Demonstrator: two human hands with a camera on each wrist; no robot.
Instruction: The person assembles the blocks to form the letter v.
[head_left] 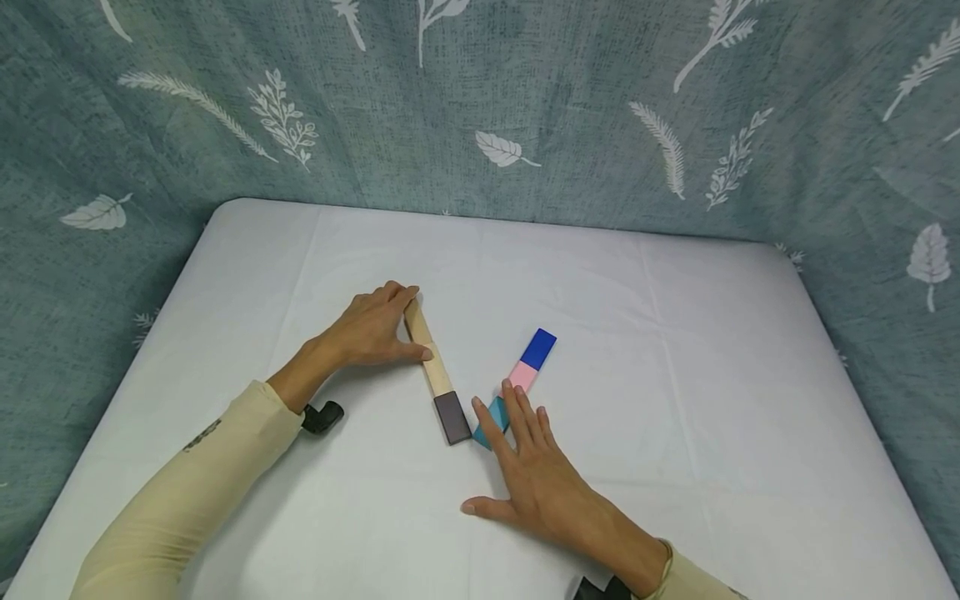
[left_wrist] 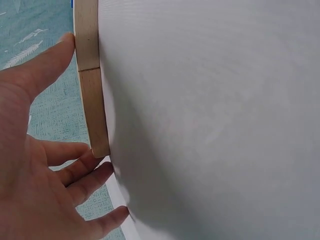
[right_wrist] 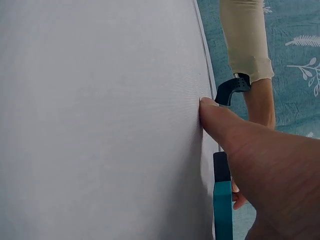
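Blocks lie on the table in a V shape. Its left arm runs from a far plain wooden block [head_left: 417, 322] through a second plain wooden block [head_left: 438, 375] to a dark grey block [head_left: 452, 417]. On the right arm are a teal block [head_left: 492, 421], a pink block [head_left: 522, 376] and a blue block [head_left: 538, 349]. My left hand [head_left: 375, 327] touches the wooden blocks, fingertips at the far end and thumb near their joint. With fingers spread, my right hand [head_left: 536, 475] rests beside the teal block, partly covering it.
A white cloth covers the table [head_left: 712, 400]. Behind it hangs a blue-green curtain [head_left: 570, 108] with white leaf prints. Each wrist carries a black camera mount, the left one [head_left: 322, 417] sitting just above the cloth.
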